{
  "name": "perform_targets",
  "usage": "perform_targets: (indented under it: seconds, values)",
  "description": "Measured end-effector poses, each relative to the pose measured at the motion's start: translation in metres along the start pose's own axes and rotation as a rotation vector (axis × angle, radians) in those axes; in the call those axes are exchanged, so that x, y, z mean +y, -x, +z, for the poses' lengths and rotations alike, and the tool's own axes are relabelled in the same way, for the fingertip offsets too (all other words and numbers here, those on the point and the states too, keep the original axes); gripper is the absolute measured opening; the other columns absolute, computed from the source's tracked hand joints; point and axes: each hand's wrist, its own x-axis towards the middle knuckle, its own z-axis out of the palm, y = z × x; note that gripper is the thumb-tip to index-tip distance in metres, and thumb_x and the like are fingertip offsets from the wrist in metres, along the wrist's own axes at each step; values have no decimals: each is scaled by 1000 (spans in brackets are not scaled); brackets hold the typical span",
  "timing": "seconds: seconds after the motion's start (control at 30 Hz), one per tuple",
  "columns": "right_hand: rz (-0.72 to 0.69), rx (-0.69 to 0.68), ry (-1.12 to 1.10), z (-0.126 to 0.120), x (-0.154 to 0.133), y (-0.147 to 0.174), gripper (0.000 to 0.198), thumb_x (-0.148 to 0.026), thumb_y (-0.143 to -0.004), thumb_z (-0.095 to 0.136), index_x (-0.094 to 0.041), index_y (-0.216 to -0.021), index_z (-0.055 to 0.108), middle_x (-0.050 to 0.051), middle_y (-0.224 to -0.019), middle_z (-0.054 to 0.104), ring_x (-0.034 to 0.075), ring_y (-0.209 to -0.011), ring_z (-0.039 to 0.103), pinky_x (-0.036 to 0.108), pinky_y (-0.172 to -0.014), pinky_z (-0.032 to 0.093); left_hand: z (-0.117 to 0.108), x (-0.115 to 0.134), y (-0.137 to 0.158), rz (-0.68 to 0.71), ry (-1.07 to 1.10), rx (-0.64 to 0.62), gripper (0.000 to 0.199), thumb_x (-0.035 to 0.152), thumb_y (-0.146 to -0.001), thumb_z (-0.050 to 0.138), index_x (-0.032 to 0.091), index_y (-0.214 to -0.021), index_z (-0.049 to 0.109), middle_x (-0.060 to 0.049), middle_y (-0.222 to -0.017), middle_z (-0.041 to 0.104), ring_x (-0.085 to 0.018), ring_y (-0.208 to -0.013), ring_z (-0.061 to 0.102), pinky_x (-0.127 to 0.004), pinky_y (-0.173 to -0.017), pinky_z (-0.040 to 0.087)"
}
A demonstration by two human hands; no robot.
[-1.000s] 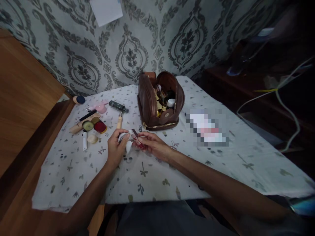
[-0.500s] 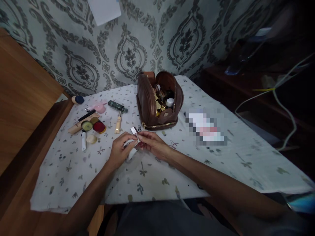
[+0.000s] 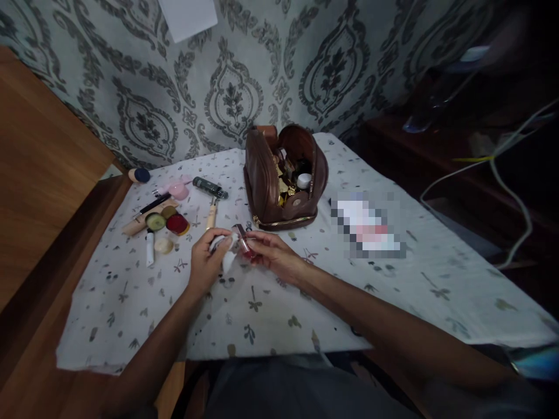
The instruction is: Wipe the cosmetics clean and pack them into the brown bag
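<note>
My right hand (image 3: 279,256) is closed on a small lip gloss tube (image 3: 243,241), reddish at its lower end with a shiny silver upper part. The tube tilts up and to the left. A crumpled white wipe (image 3: 227,260) is pinched in my left hand (image 3: 203,263), its loose end hanging below the fingers and its upper edge close beside the tube. Just beyond the hands stands an unzipped brown makeup bag (image 3: 263,189) with jars and other small items inside. A beige tube (image 3: 212,214) lies above my left hand, its lower end hidden by the fingers.
Left on the patterned tablecloth (image 3: 253,326) lie a dark green bottle (image 3: 209,187), a red round compact (image 3: 177,223), a white tube (image 3: 149,249), pink items (image 3: 178,190) and a dark-ended round item (image 3: 140,175). A blurred-out flat object (image 3: 367,226) lies to the right.
My hands have drawn slightly apart. The wipe has moved left off the tube with my left hand, so more of the tube shows in my right hand.
</note>
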Motion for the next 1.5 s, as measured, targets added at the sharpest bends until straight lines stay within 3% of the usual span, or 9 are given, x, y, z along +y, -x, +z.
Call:
perform_targets:
  seconds: [0.1,0.23,0.37,0.8,0.9,1.03,1.13,1.33,1.5]
  values:
    - [15,-44,5,0,1,0,39,-33,-73,82,-18,-106,69,2,-82,70,12,-70,64,20,-55,44,-1,-4,-2,-53,0,68,17,34,-84,63,19,-90,68,2,-74,66,-13,-64,57,-23,-61,45]
    - [26,-87,2,0,2,0,39,-33,-74,81,-18,-109,69,3,-84,71,12,-73,65,20,-55,43,-1,-6,-1,-22,-23,31,16,34,-85,62,19,-90,69,0,-80,69,-15,-74,61,-26,-71,48]
    - [15,-81,-35,-1,3,-1,40,-33,-72,83,-18,-106,69,2,-82,71,12,-72,64,21,-58,45,0,-4,-1,52,-41,-41,15,33,-87,61,20,-87,70,-1,-85,70,-17,-81,63,-27,-77,48]
    - [8,38,-79,0,0,-5,35,-34,-59,91,-18,-87,74,0,-83,70,8,-68,60,18,-60,48,2,4,3,281,10,-348,14,30,-90,62,20,-90,71,-5,-84,71,-17,-81,65,-28,-75,49]
    - [16,2,-62,0,-1,-4,36,-38,-62,89,-17,-86,73,1,-78,69,10,-70,63,20,-61,50,0,1,2,215,29,-282,13,30,-89,62,20,-90,71,-4,-84,71,-17,-80,65,-28,-75,49]
    - [66,-61,-23,2,-3,0,39,-42,-65,87,-15,-87,71,2,-78,69,14,-74,69,20,-59,50,-3,-4,-1,38,20,-20,13,31,-86,64,20,-88,68,1,-77,67,-14,-68,58,-24,-65,46]
    - [97,-82,7,3,-3,2,40,-44,-64,87,-15,-86,70,1,-75,66,15,-70,68,21,-54,48,-4,-6,-3,-19,36,76,15,34,-83,65,19,-86,66,3,-69,62,-12,-61,53,-22,-57,42]
    - [39,-86,78,5,-3,4,37,-47,-68,83,-14,-76,69,0,-71,63,9,-65,58,18,-54,39,-1,-4,-1,32,-17,-6,13,32,-84,64,19,-85,68,1,-78,67,-15,-72,60,-25,-68,47]
    - [15,-44,22,5,-4,1,37,-42,-67,85,-16,-88,70,-1,-75,64,9,-65,55,19,-53,35,0,-1,0,162,-18,-150,11,29,-87,63,20,-86,69,-2,-80,69,-16,-76,63,-28,-73,48]
